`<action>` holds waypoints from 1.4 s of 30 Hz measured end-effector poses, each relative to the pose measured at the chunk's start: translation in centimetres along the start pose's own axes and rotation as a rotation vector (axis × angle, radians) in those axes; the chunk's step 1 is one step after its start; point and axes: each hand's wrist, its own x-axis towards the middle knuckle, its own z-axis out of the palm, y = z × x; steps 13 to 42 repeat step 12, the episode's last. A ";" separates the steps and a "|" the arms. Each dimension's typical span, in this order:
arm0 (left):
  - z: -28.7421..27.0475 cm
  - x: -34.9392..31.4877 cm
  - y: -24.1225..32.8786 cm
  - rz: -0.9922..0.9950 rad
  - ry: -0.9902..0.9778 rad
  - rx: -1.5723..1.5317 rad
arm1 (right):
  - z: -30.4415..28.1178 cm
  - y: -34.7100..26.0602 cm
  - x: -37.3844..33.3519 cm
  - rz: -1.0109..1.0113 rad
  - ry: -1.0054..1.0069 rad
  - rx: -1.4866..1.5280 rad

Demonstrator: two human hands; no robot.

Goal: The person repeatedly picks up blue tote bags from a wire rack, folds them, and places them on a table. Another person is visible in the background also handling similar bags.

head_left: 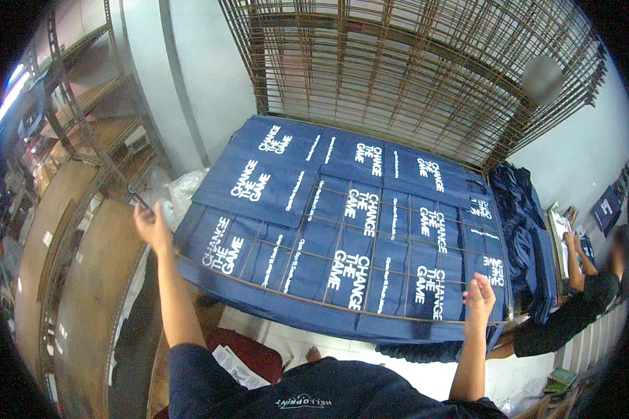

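Observation:
Navy fabric pieces with white printed lettering [272, 192] lie in rows across the table, some overlapping. A thin wire rack [370, 225] rests over the middle and front rows, while the back-left pieces lie on top of it or beyond it; I cannot tell which. Off the table's left front corner, my left hand [152, 227] is raised with its fingers apart and nothing in them. Above the right front part of the rack hovers my right hand [479, 299], fingers parted and slightly bent, holding nothing that I can see.
Many tilted wire racks [398, 77] rise behind the table. Dark cloth [521, 244] is heaped at its right end. Wooden shelves [84, 279] stand left, beside a clear plastic bag [186, 187]. A co-worker in black [573, 307] works at far right. A dark red bundle [251, 353] sits below the front edge.

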 end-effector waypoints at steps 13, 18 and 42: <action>-29.8 -34.0 -19.3 -0.405 -0.064 0.875 | -17.3 4.0 7.5 -0.292 0.564 0.107; -29.8 -34.0 -19.3 -0.405 -0.064 0.875 | -17.3 4.0 7.5 -0.292 0.564 0.107; -29.8 -34.0 -19.3 -0.405 -0.064 0.875 | -17.3 4.0 7.5 -0.292 0.564 0.107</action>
